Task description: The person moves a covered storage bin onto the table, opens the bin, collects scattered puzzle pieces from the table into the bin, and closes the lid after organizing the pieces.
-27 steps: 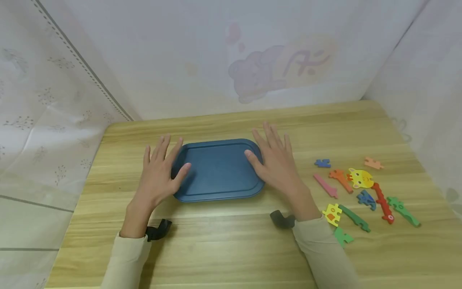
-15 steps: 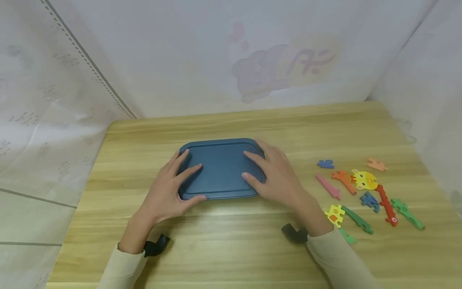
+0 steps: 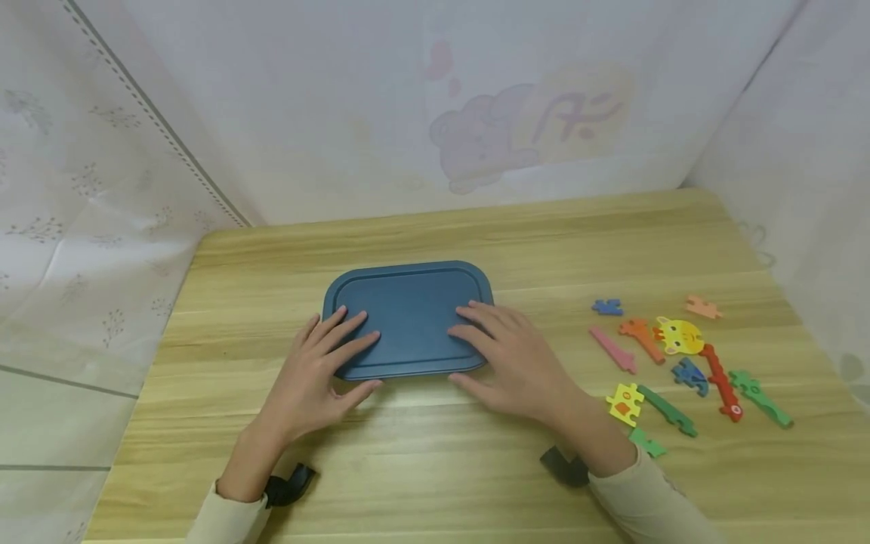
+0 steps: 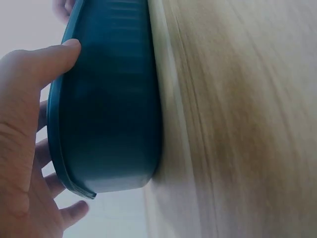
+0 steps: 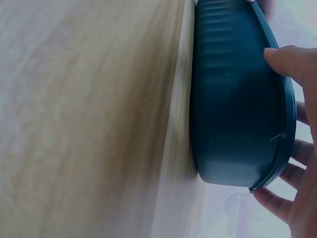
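Observation:
A dark blue lidded storage box [image 3: 411, 321] with rounded corners sits on the wooden table. My left hand [image 3: 316, 378] holds the near left part of its lid [image 4: 55, 124], fingers spread over the top and thumb at the rim on the front wall. Opposite it, my right hand [image 3: 519, 359] grips the near right part, its thumb [image 5: 285, 59] against the front rim and the other fingers across the lid. The box's ribbed front wall [image 5: 233, 99] shows in both wrist views. Whatever is inside is hidden by the lid.
Several colourful puzzle pieces lie to the right, among them a yellow giraffe head [image 3: 680, 336], a red strip [image 3: 722, 383], a pink strip [image 3: 613, 350] and a dark green strip [image 3: 668, 410]. White patterned curtains [image 3: 340, 113] stand behind the wooden table [image 3: 421, 468].
Both hands have come down and nearer to the body, from above the box's ends to its lid and front rim. The box and puzzle pieces stay in place.

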`<control>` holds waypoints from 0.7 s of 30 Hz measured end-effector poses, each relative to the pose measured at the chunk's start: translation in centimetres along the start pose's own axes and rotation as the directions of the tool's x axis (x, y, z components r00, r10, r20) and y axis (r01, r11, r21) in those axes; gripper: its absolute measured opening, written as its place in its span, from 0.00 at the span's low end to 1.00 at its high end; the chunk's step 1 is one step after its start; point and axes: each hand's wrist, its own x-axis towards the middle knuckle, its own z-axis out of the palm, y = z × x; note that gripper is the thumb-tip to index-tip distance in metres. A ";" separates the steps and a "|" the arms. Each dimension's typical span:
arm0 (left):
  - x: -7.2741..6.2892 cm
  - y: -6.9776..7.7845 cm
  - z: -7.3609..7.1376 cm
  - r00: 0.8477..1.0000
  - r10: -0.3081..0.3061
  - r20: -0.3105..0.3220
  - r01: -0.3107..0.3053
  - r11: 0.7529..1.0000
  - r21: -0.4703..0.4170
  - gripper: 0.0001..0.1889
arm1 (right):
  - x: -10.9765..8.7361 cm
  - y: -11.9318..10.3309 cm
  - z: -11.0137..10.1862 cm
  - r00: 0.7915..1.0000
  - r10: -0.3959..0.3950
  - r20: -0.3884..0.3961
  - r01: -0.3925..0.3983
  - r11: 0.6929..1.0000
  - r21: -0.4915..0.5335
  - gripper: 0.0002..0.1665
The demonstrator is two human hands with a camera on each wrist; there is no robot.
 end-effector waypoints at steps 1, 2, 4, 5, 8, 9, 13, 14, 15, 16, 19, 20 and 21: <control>0.0 0.0 0.0 1.000 0.004 -0.004 -0.004 1.000 -0.002 0.36 | 0.0 0.0 0.0 1.000 -0.003 -0.002 0.003 1.000 -0.002 0.37; -0.1 0.0 0.0 1.000 0.007 -0.006 -0.007 1.000 -0.004 0.36 | -0.1 0.0 0.1 1.000 -0.009 -0.005 0.009 1.000 -0.002 0.37; -0.1 0.0 0.0 1.000 0.010 -0.008 -0.010 1.000 -0.014 0.36 | -0.1 0.1 0.2 1.000 -0.021 -0.008 0.020 1.000 -0.007 0.37; -0.1 0.0 0.0 1.000 0.010 -0.008 -0.011 1.000 -0.017 0.36 | -0.2 0.1 0.2 1.000 -0.025 -0.009 0.025 1.000 -0.008 0.37; -0.2 0.0 0.1 1.000 0.012 -0.012 -0.012 1.000 -0.023 0.35 | -0.2 0.1 0.3 0.999 -0.031 -0.019 0.031 1.000 -0.005 0.36; -0.2 0.0 0.1 1.000 0.011 -0.015 -0.012 1.000 -0.025 0.34 | -0.2 0.1 0.2 0.999 -0.033 -0.022 0.033 0.999 -0.002 0.36; -0.3 0.0 0.3 0.999 0.012 -0.033 -0.013 0.999 -0.030 0.33 | -0.1 0.0 0.1 0.999 -0.039 -0.033 0.039 0.999 0.013 0.35; -0.3 0.0 0.3 0.999 0.013 -0.036 -0.014 0.999 -0.032 0.33 | -0.1 -0.1 0.0 0.999 -0.039 -0.033 0.039 0.999 0.018 0.34; -0.3 0.0 0.3 0.999 0.014 -0.038 -0.015 0.999 -0.033 0.33 | -0.1 -0.1 0.0 0.999 -0.038 -0.032 0.038 0.999 0.020 0.34; -0.4 0.0 0.3 0.999 0.015 -0.040 -0.016 0.999 -0.034 0.33 | -0.1 -0.1 -0.1 0.999 -0.036 -0.031 0.036 0.999 0.022 0.34; -0.3 0.1 0.3 0.999 0.020 -0.044 -0.022 0.999 -0.038 0.33 | -0.2 -0.2 -0.1 0.999 -0.027 -0.025 0.028 0.999 0.024 0.33; -0.3 0.1 0.4 0.999 0.021 -0.045 -0.023 0.999 -0.039 0.32 | -0.2 -0.2 -0.1 0.999 -0.024 -0.023 0.024 0.999 0.024 0.33; -0.2 0.1 0.4 0.999 0.023 -0.045 -0.025 0.999 -0.040 0.32 | -0.2 -0.2 -0.1 1.000 -0.019 -0.021 0.020 1.000 0.024 0.33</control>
